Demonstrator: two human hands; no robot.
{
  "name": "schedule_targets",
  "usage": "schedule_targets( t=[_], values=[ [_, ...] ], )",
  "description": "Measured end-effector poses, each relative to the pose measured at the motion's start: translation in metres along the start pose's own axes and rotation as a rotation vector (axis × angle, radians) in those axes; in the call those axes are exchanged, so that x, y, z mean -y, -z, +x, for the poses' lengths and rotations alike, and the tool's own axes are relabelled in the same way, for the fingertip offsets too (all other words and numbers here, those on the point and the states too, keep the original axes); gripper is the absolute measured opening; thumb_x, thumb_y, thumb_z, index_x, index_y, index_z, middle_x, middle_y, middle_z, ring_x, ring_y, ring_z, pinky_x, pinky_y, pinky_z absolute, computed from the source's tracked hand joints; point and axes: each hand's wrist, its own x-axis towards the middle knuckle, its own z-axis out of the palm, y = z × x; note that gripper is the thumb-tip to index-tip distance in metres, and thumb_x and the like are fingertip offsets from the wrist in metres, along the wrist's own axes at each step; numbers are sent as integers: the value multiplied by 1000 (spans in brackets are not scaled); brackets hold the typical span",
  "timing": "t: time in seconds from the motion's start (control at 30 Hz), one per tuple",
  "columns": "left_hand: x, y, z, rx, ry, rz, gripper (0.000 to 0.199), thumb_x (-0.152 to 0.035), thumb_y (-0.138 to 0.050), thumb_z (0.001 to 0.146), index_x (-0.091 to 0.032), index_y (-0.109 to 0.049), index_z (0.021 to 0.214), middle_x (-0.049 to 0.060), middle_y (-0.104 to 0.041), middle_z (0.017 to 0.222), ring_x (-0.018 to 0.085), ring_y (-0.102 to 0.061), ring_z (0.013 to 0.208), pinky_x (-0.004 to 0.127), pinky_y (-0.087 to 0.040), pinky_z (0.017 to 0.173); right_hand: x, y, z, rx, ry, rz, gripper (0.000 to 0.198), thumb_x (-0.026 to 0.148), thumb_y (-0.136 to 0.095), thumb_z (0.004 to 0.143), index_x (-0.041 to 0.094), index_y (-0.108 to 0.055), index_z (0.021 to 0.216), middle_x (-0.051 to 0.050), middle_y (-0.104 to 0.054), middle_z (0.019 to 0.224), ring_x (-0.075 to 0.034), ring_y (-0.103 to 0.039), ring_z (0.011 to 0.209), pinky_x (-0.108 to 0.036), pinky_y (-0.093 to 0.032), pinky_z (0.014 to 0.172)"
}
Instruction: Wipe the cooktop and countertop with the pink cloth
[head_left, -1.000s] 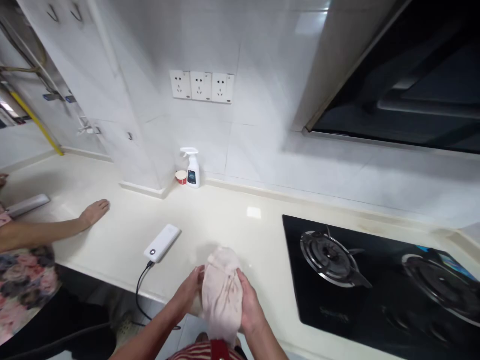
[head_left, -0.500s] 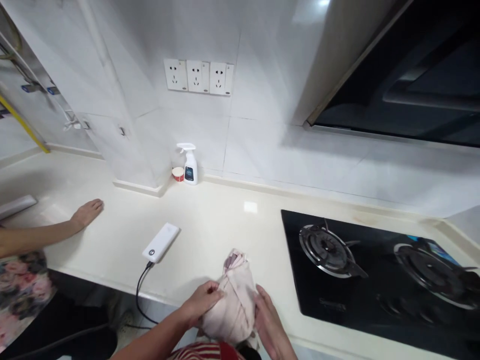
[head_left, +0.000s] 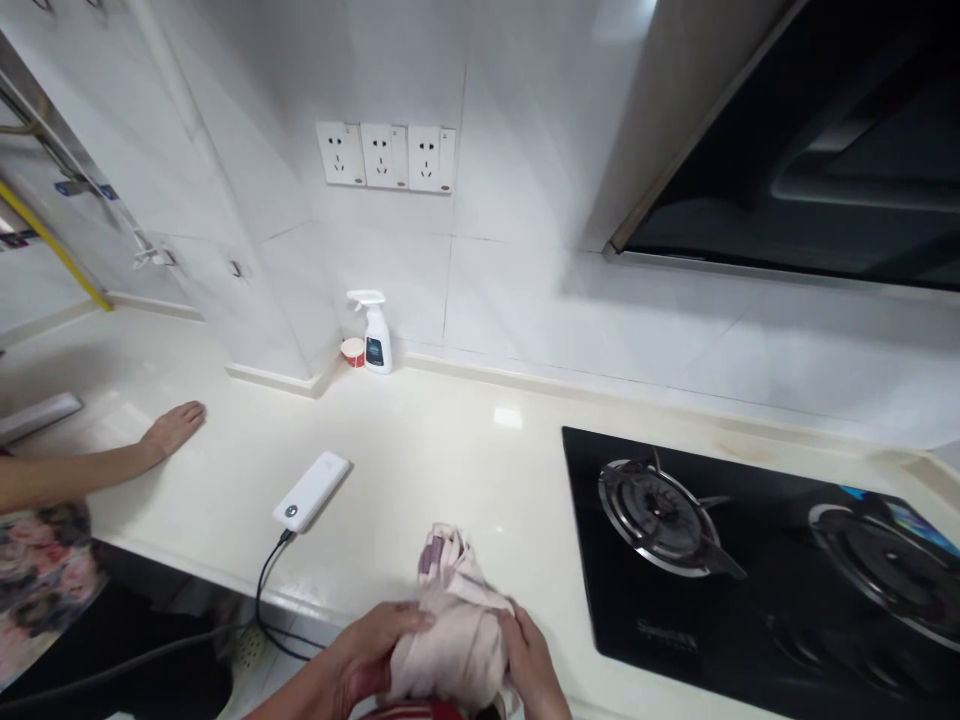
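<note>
A pale pink cloth (head_left: 454, 635), bunched into a wrapped bundle, is between my two hands at the counter's front edge. Its gathered end with a mauve patch points away from me over the counter. My left hand (head_left: 375, 645) grips the bundle's left side, thumb on top. On the other side, my right hand (head_left: 531, 655) has its fingers closed on the cloth's right edge. Whether anything lies inside the folds is hidden.
A white power bank (head_left: 311, 490) with a black cable lies left of the cloth. Against the wall stand a spray bottle (head_left: 377, 340) and a small red-and-white tub (head_left: 352, 352). A black gas hob (head_left: 630, 620) is at right. Another person's hand (head_left: 174, 430) rests on the counter at left.
The bundle and both hands have come slightly nearer to me, the gathered end shifting left. My right hand, earlier flatter along the side, now grips the cloth. The view has moved a little.
</note>
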Motion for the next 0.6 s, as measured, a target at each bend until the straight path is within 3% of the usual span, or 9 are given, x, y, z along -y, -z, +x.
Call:
schedule_targets(
  t=[0.1, 0.17, 0.27, 0.33, 0.43, 0.53, 0.6],
  values=[
    [-19, -5, 1, -90, -175, 151, 44, -34, -89, 58, -10, -74, 92, 8, -74, 81, 21, -68, 76, 29, -49, 72, 23, -2, -2, 121, -148, 156, 54, 66, -69, 73, 23, -69, 107, -10, -74, 112, -31, -70, 99, -40, -57, 72],
    [-41, -17, -1, -163, -319, 291, 47, -39, -89, 58, -12, -72, 93, 5, -73, 81, 19, -66, 73, 27, -48, 69, 53, -8, -3, 150, -120, 240, 53, 65, -70, 73, 22, -69, 104, -10, -75, 106, -30, -71, 93, -37, -56, 66],
    [-84, -49, -8, -245, -535, 400, 49, -38, -89, 60, -16, -66, 97, 3, -71, 87, 18, -65, 78, 28, -49, 73, 119, -15, -6, 129, 45, 326, 53, 57, -79, 70, 19, -67, 105, -9, -75, 102, -26, -70, 93, -33, -56, 72],
    [-113, -74, -13, -235, -678, 444, 52, -38, -87, 64, -17, -62, 104, 3, -71, 94, 18, -65, 84, 29, -50, 77, 168, -17, -10, 123, 200, 383, 69, 50, -84, 68, 20, -60, 126, -6, -74, 104, -22, -69, 92, -32, -55, 80],
    [-147, -103, -16, -180, -861, 505, 58, -39, -84, 71, -18, -56, 117, 3, -68, 97, 17, -64, 89, 30, -50, 81, 227, -15, -14, 138, 479, 330, 99, 46, -83, 74, 25, -31, 155, 0, -72, 95, -15, -65, 78, -30, -53, 79],
    [-157, -105, -5, -232, -965, 617, 61, -37, -79, 76, -19, -50, 127, -3, -63, 87, 13, -60, 81, 28, -47, 80, 243, -14, -9, 104, 624, 234, 104, 48, -79, 77, 24, -20, 159, 0, -72, 94, -14, -62, 75, -30, -52, 78],
    [-145, -88, 9, -331, -967, 742, 60, -35, -75, 78, -20, -48, 129, -6, -59, 80, 12, -57, 75, 26, -45, 77, 221, -15, 1, 80, 577, 149, 95, 52, -76, 75, 19, -34, 154, -3, -72, 93, -17, -63, 77, -34, -53, 79]
  ],
)
